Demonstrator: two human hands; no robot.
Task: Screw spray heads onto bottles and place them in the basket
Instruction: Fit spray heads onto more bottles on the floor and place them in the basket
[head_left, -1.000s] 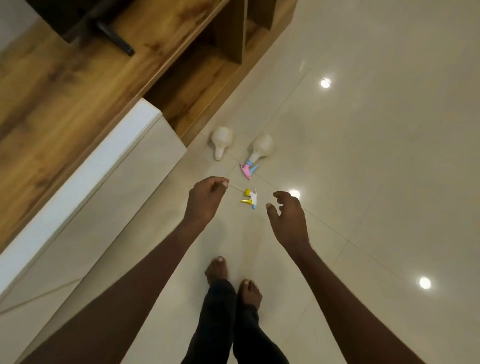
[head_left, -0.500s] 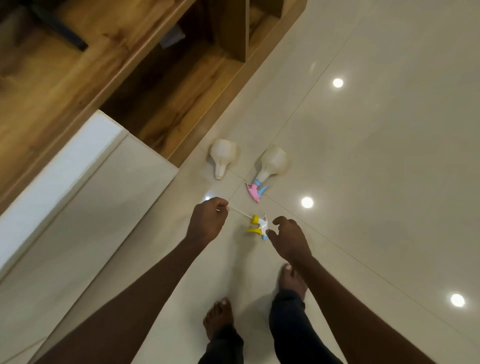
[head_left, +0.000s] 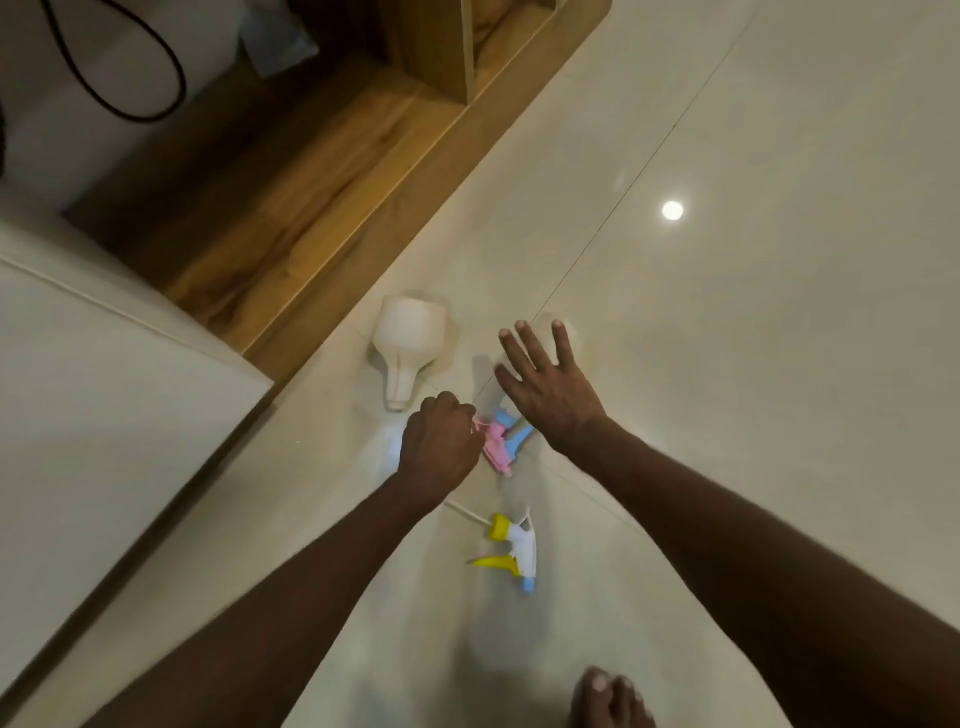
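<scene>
A white headless bottle (head_left: 410, 340) lies on the tiled floor, its neck pointing towards me. Right of it lies a second white bottle (head_left: 574, 332), mostly hidden under my right hand (head_left: 545, 395), which hovers over it with fingers spread and straight. That bottle carries a pink and blue spray head (head_left: 501, 444). My left hand (head_left: 439, 449) is curled into a fist with its fingers closed on the pink part of that head. Nearer to me a loose yellow and white spray head (head_left: 511, 551) with a blue nozzle lies flat, its thin dip tube running under my left wrist.
A wooden shelf unit (head_left: 322, 197) runs along the floor at the upper left, with a black cable (head_left: 171, 78) above it. A white panel (head_left: 104, 395) fills the left side. My bare foot (head_left: 610, 699) stands at the bottom edge.
I have bent closer to the floor. My left hand left the yellow head's tube and closed on the pink spray head. My right hand opened and reached over the second bottle.
</scene>
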